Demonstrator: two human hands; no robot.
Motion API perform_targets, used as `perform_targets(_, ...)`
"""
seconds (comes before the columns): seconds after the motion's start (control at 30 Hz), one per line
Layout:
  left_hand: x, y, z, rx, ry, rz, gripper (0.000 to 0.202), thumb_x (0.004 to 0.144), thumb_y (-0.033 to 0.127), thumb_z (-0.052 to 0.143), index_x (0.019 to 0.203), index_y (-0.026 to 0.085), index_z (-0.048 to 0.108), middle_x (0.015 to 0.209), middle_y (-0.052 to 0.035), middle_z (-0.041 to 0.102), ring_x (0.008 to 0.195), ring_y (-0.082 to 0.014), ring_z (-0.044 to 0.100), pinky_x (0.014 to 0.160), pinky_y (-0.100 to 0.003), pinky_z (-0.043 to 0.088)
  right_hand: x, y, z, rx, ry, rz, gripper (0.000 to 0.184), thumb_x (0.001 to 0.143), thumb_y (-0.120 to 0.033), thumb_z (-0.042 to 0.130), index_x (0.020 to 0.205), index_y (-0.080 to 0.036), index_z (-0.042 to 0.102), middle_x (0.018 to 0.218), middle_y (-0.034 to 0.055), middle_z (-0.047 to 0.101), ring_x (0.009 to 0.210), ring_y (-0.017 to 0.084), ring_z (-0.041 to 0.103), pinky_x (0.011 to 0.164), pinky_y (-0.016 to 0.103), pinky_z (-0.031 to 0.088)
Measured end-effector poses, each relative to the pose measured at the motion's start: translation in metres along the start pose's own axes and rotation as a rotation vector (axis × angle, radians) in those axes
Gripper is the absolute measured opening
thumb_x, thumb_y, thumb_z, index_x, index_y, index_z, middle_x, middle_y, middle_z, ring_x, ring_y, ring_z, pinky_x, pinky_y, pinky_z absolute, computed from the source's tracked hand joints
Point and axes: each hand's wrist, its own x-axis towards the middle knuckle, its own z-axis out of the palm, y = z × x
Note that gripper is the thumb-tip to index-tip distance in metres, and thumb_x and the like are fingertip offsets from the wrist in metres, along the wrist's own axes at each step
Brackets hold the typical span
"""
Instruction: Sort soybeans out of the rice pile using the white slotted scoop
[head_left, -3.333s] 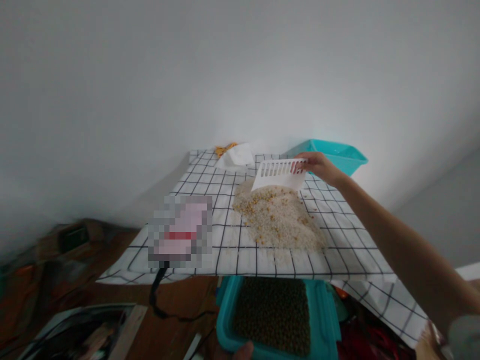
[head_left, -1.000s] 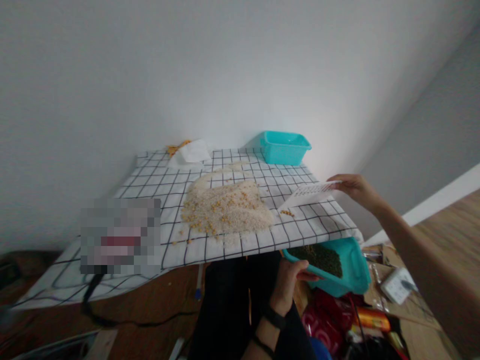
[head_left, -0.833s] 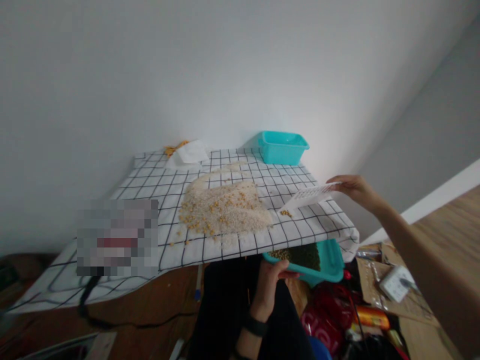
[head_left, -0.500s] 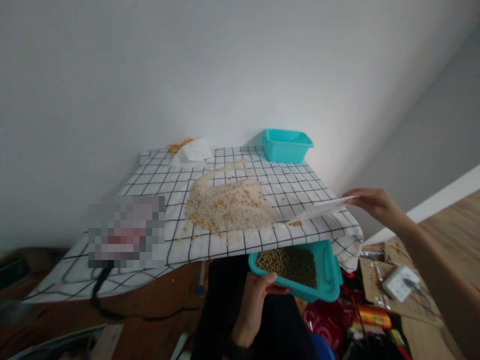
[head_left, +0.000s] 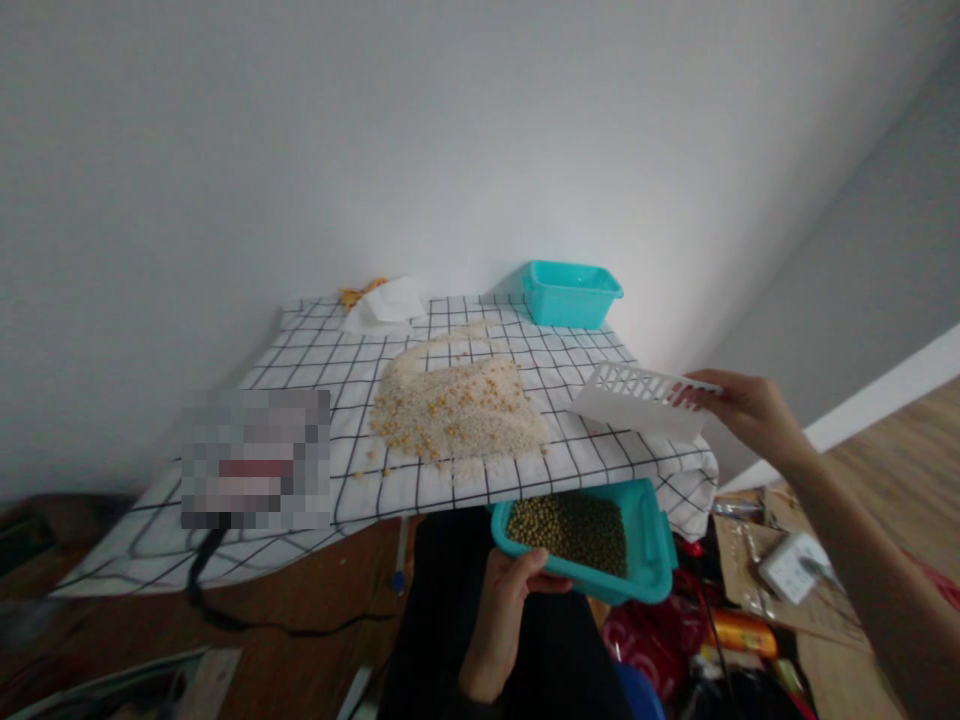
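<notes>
My left hand grips the near left rim of a teal plastic tub, thumb on top, just below the table's front edge. Inside the tub lie yellowish beans on the left and darker green beans beside them. At the table's right side my right hand pinches the end of a white plastic piece with a slotted upper edge, which is tilted over the cloth. To its left spreads a heap of pale grains mixed with yellow kernels.
A second teal tub stands at the back right by the wall. White paper lies at the back left over something orange-yellow. A checked cloth covers the table. On the floor to the right are a power strip and assorted packages.
The white piece has turned from nearly edge-on to show its broad slotted side. Yellow kernels by its lower edge are now out of sight. The held tub has shifted slightly left.
</notes>
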Motion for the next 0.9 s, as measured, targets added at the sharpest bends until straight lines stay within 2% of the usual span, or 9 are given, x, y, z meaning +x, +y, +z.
perform_targets(0.17, -0.001, -0.002, -0.002, -0.015, 0.01, 0.005, 0.017, 0.059, 0.03, 0.085, 0.069, 0.016, 0.084, 0.062, -0.0086, 0.081, 0.055, -0.0228, 0.075, 0.048, -0.026, 0.061, -0.045, -0.009, -0.009, 0.038, -0.062, 0.022, 0.028, 0.091, -0.043, 0.064, 0.104, -0.022, 0.078, 0.091, 0.0064, 0.082, 0.076, 0.025, 0.077, 0.067, 0.03, 0.059)
perform_targets(0.27, 0.0, -0.004, -0.002, -0.015, 0.018, 0.012, 0.018, 0.058, 0.031, 0.085, 0.069, 0.017, 0.083, 0.064, -0.0069, 0.081, 0.056, -0.0226, 0.074, 0.048, -0.028, 0.061, -0.056, -0.017, -0.013, 0.05, -0.094, 0.009, 0.026, 0.093, -0.042, 0.063, 0.104, -0.025, 0.078, 0.095, 0.0054, 0.082, 0.08, 0.025, 0.078, 0.071, 0.031, 0.061)
perform_targets(0.4, -0.003, -0.004, -0.003, -0.004, 0.046, 0.035, 0.017, 0.059, 0.033, 0.085, 0.061, 0.018, 0.078, 0.061, -0.004, 0.078, 0.054, -0.0209, 0.071, 0.051, -0.03, 0.062, -0.048, -0.031, -0.008, 0.052, -0.036, -0.028, 0.026, 0.093, -0.042, 0.063, 0.102, -0.023, 0.078, 0.09, 0.0062, 0.082, 0.077, 0.025, 0.077, 0.069, 0.032, 0.061)
perform_targets(0.63, -0.017, 0.006, -0.008, 0.001, 0.089, 0.068, 0.013, 0.064, 0.03, 0.082, 0.065, 0.019, 0.077, 0.06, -0.0004, 0.076, 0.056, -0.0191, 0.07, 0.05, -0.028, 0.06, -0.033, -0.038, 0.009, 0.099, -0.07, -0.102, 0.02, 0.091, -0.035, 0.065, 0.096, -0.023, 0.08, 0.091, 0.0068, 0.082, 0.078, 0.026, 0.077, 0.068, 0.032, 0.059)
perform_targets(0.9, -0.013, 0.0, -0.019, -0.003, 0.095, 0.064, 0.017, 0.061, 0.033, 0.085, 0.063, 0.017, 0.077, 0.06, -0.0014, 0.076, 0.055, -0.0207, 0.07, 0.05, -0.031, 0.06, -0.037, -0.043, 0.005, 0.089, -0.06, -0.112, 0.019, 0.09, -0.034, 0.066, 0.096, -0.023, 0.08, 0.087, 0.0054, 0.082, 0.074, 0.023, 0.077, 0.067, 0.03, 0.059)
